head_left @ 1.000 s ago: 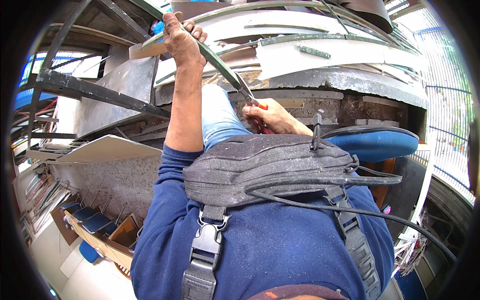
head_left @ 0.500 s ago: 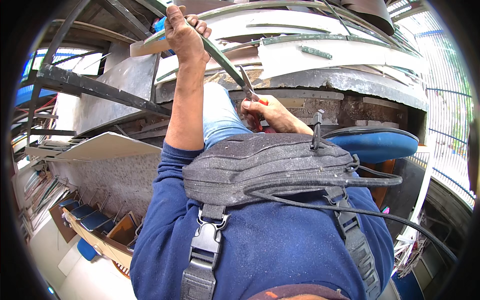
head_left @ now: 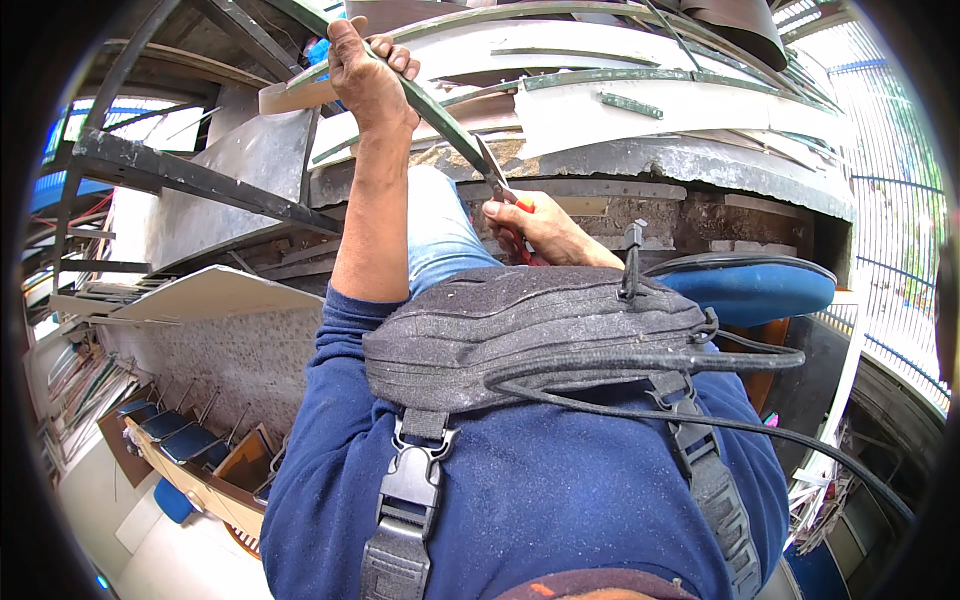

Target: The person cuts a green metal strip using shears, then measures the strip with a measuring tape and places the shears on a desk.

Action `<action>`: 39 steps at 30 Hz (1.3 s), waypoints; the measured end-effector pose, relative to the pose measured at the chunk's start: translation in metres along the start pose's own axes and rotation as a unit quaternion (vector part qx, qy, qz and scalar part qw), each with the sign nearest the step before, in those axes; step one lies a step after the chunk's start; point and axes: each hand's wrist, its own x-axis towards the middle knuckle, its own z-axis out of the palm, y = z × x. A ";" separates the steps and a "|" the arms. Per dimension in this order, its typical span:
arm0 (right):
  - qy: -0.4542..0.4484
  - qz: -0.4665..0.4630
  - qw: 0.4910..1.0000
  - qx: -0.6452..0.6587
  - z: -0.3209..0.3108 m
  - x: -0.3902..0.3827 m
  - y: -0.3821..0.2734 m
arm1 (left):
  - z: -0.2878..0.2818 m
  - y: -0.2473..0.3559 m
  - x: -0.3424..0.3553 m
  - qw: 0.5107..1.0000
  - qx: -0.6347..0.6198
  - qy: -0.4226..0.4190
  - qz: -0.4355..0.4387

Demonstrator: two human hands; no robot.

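My left hand (head_left: 372, 82) is closed around a long, narrow green strip (head_left: 447, 126), which slants down to the right from the upper left. Near my knee, my right hand (head_left: 540, 226) grips a pair of snips (head_left: 496, 179) with red handles. The metal blades of the snips meet the lower right end of the strip. Whether the blades are fully closed on it is hard to make out. My fingers partly cover the handles.
Behind my hands, a workbench (head_left: 740, 172) with a chipped edge bears white sheets (head_left: 690, 118) and several green strips. A dark metal frame (head_left: 200, 178) stands at the left. On the right is a blue round stool seat (head_left: 745, 290); a pale panel (head_left: 215, 293) lies lower left.
The strip and my left hand have shifted very slightly. The snips' handles look a little closer together, and both hands keep their hold.
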 end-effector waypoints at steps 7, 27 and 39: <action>0.111 -0.098 0.955 -0.256 -0.012 -0.007 -0.003 | -0.008 -0.005 0.005 1.000 0.021 0.008 -0.020; 0.014 -0.080 0.986 -0.147 -0.019 -0.018 -0.032 | -0.016 -0.001 0.014 0.997 0.024 0.063 -0.042; 0.000 -0.062 0.987 -0.147 -0.008 -0.017 -0.033 | -0.030 -0.007 0.022 0.999 0.003 0.037 -0.038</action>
